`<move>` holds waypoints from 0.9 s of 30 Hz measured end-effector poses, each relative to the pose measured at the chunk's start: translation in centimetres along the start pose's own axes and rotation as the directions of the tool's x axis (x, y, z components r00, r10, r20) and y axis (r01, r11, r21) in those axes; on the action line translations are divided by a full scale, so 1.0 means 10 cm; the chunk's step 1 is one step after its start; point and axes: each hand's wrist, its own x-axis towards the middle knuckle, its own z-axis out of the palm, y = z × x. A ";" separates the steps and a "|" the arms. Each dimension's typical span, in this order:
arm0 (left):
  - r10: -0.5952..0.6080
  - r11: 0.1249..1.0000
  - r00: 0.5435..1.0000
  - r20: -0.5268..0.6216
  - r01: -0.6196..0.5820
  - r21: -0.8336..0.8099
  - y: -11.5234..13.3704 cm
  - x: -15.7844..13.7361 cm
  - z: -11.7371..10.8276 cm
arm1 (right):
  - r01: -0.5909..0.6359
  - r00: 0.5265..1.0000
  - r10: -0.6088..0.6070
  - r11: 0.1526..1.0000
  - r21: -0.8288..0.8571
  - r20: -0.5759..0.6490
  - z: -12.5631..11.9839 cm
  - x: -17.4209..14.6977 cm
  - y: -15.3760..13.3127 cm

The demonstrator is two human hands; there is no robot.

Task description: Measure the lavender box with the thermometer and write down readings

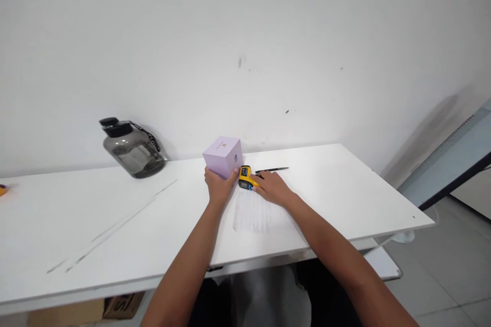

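A lilac cube-shaped box [222, 156] stands near the back of the white table [326, 189], with small printed marks on its top and right side. My left hand [220, 184] is closed around its lower part, thumb on the right and fingers on the left. Just right of the box is a yellow and black infrared thermometer [244, 178] with a small screen and blue buttons. My right hand [273, 187] grips its handle, which the fingers partly hide. Behind that hand lies a dark pen [282, 168].
A large grey see-through water bottle [134, 150] with a black cap and strap stands at the back left. At the far left edge is a small orange object [3, 189]. Below the table is a cardboard box [123, 306]. A wall [245, 36] runs behind.
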 end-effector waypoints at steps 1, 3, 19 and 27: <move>0.018 1.000 1.000 -0.007 -0.018 0.013 0.01 -0.01 -0.01 | -0.009 0.999 0.011 0.999 0.038 -0.052 0.00 0.00 0.03; 0.069 0.997 0.997 -0.025 -0.068 0.043 0.05 -0.05 -0.03 | -0.077 0.977 0.093 0.993 0.090 -0.191 -0.01 0.00 0.13; 0.367 0.737 0.776 0.514 -0.580 0.349 0.05 -0.46 -0.07 | -0.533 0.784 0.571 0.820 0.207 -0.242 -0.07 -0.01 0.48; 0.382 0.780 0.791 0.477 -0.553 0.292 -0.02 -0.46 -0.09 | -0.083 0.592 0.682 0.580 0.810 -0.428 -0.38 -0.01 0.17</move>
